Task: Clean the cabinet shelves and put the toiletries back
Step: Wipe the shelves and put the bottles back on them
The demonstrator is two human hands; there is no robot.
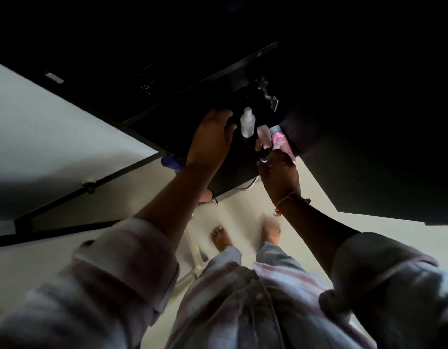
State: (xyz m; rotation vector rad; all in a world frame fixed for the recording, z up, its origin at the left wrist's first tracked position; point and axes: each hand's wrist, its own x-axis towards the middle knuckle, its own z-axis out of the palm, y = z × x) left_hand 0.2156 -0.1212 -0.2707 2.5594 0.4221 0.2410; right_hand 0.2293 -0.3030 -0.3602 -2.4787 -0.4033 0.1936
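Rolled sleeves and a striped shirt fill the bottom edge, blurred and cut off by the frame. Beyond them, on the dark cabinet shelf, three toiletries stand close together: a clear bottle with a pale cap, a pink bottle just beside it, and a pink-labelled tube close against that one at the shelf's right end. The right hand curls its fingers round the dark lower end of the pink bottle, so the base is hidden. The left hand lies palm down over the shelf just left of the clear bottle; its fingertips vanish into the black interior, and whether they hold anything cannot be told. The rest of the cabinet is too dark to read; only a metal hinge shows above the bottles, with a dark door panel to the right. A blue object peeks from under the left forearm, mostly hidden. A thread circles the right wrist. Bare feet stand on the pale floor below.
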